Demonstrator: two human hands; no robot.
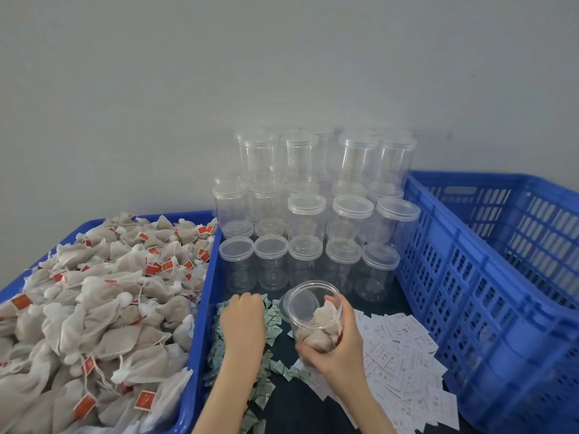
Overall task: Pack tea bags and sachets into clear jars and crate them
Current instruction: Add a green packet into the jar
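Note:
My right hand grips an open clear jar tilted toward me, with a few mesh tea bags inside. Its lid lies on the table just behind it. My left hand reaches down, fingers curled, into a pile of small green sachets; whether it holds one is hidden. A blue tray on the left is heaped with tea bags bearing red tags. White sachets are spread to the right of the jar.
Several lidded empty clear jars stand stacked in rows behind my hands, against a grey wall. A large blue slotted crate stands at the right. The dark table surface shows between my forearms.

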